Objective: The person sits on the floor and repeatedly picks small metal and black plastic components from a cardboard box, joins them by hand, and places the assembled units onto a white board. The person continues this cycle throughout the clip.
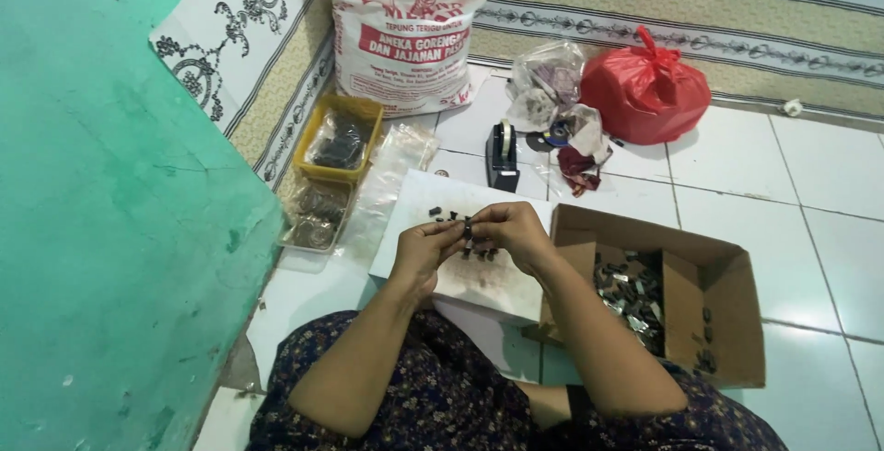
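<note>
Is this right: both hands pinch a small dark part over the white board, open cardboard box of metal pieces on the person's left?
Not quite. The head view shows the cardboard box on the person's right. Both hands, left and right, do pinch the small dark part over the white board.

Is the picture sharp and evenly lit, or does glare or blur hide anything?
Head view: soft, even light; mild sheen on the floor tiles; the small dark part between left hand and right hand is too tiny and soft to make out.

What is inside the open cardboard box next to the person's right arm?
The cardboard box holds a heap of small shiny metal pieces, and a few dark pieces lie on its flap. The box wall and right forearm hide its near corner.
</note>
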